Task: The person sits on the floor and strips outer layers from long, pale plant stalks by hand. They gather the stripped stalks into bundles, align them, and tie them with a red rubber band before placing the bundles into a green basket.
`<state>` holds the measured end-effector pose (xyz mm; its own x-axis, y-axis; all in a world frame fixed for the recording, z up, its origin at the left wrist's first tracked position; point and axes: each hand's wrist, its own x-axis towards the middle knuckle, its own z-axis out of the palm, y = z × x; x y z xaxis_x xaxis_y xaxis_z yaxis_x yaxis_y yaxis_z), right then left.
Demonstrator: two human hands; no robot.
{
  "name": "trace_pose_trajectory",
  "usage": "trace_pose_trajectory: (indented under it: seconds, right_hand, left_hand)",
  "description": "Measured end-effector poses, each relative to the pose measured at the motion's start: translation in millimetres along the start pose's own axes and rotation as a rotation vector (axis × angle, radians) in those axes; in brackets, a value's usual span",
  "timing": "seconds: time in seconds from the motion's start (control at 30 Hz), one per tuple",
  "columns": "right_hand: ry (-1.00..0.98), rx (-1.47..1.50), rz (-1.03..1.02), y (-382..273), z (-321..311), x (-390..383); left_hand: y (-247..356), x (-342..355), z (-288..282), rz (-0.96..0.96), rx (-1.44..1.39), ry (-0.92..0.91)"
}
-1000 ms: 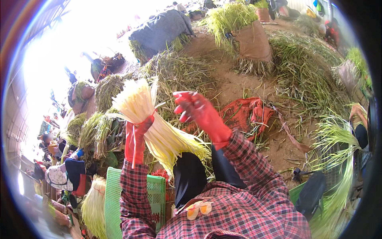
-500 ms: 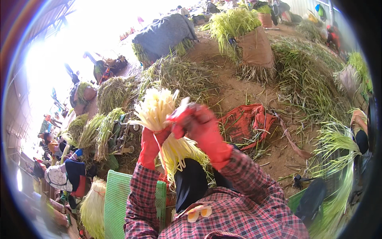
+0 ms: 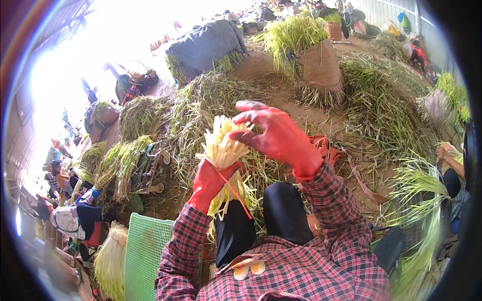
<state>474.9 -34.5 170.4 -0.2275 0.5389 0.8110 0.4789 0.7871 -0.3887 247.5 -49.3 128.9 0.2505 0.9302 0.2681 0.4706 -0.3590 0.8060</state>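
My left hand (image 3: 215, 181), in a red rubber glove, is wrapped round a bundle of pale yellow leafy stalks (image 3: 221, 145). The thick whitish ends point up and the thinner yellow-green leaves hang below the fist. A thin red tie (image 3: 235, 194) runs round the bundle at the hand, and its loose end hangs down to the right. My right hand (image 3: 273, 133), gloved in red too, is raised beside the cut ends with its fingers spread and nothing in them. Its lower fingertips overlap the ends in this view; I cannot tell whether they touch.
A green plastic basket (image 3: 145, 261) stands at my left, with a tied bundle of stalks (image 3: 111, 261) beyond it. Heaps of green leaves (image 3: 371, 105) cover the ground ahead. A brown-wrapped bale (image 3: 322, 65) stands farther off. People sit at far left and right.
My right hand has opened from its closed grip near the tie and lifted to the right. My left hand has moved slightly right with the bundle, and the tie's end now hangs free.
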Motion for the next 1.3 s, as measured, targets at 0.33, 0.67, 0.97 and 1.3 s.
trace_pose_trajectory:
  seconds: [0.33,0.67,0.97,1.3]
  right_hand:
    - [0.035,1.075,0.021,-32.7,-63.5,18.3]
    - [-0.022,-0.168,-0.425,-31.0,31.3,35.0]
    - [0.601,0.696,0.375,10.4,-46.6,-42.2]
    - [0.584,0.794,0.511,-16.5,-23.2,-51.7]
  left_hand:
    - [4.9,2.2,10.9,0.013,-0.052,0.081]
    - [-20.4,15.7,18.0,0.124,-0.034,-0.065]
    - [-2.3,58.5,-56.6,0.131,-0.204,0.430]
    - [70.8,48.9,-200.0,0.370,-0.674,0.728]
